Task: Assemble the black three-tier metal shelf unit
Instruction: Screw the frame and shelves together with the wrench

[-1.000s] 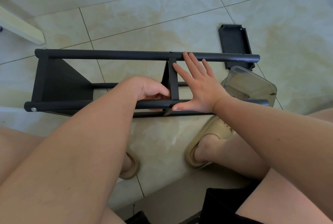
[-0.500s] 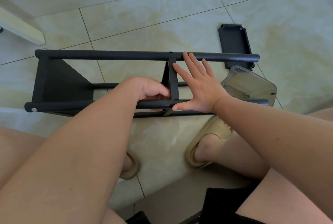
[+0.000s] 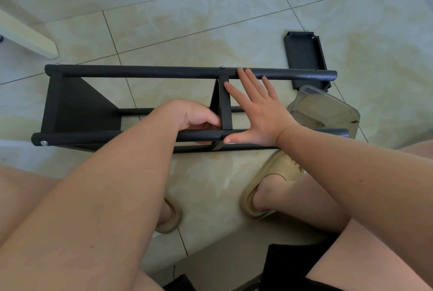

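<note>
A seated person works on a black shelf unit [image 3: 164, 72] lying on its side on a tiled floor, its long axis running left to right across both hands, open pole ends pointing out past the right hand. The right hand [image 3: 257, 112] is flat, fingers straight and spread, palm pressed to the middle tier [image 3: 226, 105]. Its fingertips reach the far pole and its thumb lies along the near pole [image 3: 105, 137]. The left hand [image 3: 196, 116], just on the other side of that tier, has its fingers curled in at the joint of tier and near pole; whether they grip the pole or something small cannot be told. Well left of the left hand, an end tier [image 3: 77, 105] closes the frame, a screw head [image 3: 43, 143] showing at the near pole's tip. Beyond the right hand's fingertips and to their right, a loose black tier [image 3: 304, 56] lies flat on the floor. Just right of the right wrist sits a clear plastic container [image 3: 328, 108], touching the frame's pole ends. Beige slippers [image 3: 274, 173] are under the forearms.
</note>
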### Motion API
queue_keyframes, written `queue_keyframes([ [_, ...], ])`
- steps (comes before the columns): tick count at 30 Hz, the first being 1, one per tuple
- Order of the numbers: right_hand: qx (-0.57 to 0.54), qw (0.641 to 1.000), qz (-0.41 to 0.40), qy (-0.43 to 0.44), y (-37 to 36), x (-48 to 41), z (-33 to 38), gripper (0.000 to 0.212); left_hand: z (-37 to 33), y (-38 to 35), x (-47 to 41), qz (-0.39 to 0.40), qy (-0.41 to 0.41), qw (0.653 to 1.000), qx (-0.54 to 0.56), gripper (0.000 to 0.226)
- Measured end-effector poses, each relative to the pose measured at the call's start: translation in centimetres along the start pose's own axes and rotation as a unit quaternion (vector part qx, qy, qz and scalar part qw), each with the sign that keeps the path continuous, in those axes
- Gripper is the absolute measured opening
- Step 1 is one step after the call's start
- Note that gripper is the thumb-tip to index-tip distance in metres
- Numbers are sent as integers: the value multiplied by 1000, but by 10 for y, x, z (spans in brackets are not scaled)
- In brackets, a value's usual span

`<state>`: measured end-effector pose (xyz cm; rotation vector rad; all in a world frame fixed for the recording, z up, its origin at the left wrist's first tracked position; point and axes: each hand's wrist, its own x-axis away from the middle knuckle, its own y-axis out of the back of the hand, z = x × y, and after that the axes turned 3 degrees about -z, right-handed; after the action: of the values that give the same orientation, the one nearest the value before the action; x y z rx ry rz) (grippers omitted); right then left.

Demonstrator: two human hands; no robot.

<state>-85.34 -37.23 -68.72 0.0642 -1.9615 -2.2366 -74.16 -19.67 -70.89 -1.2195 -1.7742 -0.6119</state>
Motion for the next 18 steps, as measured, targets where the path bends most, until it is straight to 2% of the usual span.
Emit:
queue_keyframes([
  [7,3,1000,4,-1,1,0,0,123,1,0,3,14,-18,998,58,21],
  [13,0,1000,4,-2,1,1,0,123,-2,-3,4,-1,-18,1000,-9,17],
  [18,2,1000,6,-1,1,0,1,123,-1,-1,9,12,-38,999,18,24],
])
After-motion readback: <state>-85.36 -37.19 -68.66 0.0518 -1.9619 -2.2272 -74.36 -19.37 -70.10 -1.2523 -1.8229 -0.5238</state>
